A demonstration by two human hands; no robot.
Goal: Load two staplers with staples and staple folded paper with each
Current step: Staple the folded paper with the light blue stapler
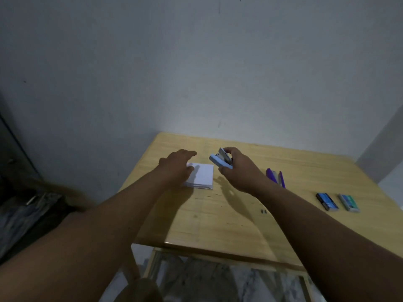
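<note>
Head view: right hand (239,171) is gripping a small light-blue plastic stapler (220,161), holding it raised just right of a folded white paper rectangle (201,176), probably lining the mouth up with the paper's edge. Left hand (176,167) is lying flat with loose fingers on the paper's left side, likely pinning it to the pale wooden bench (229,221). Further right, a purple stapler (275,177) is lying hinged open, seemingly awaiting staples. Two small staple boxes, dark blue (326,201) and teal (348,202), are waiting near the bench's right edge.

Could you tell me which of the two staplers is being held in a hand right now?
The light blue stapler, gripped by the right hand; the purple stapler lies untouched on the table.
</note>
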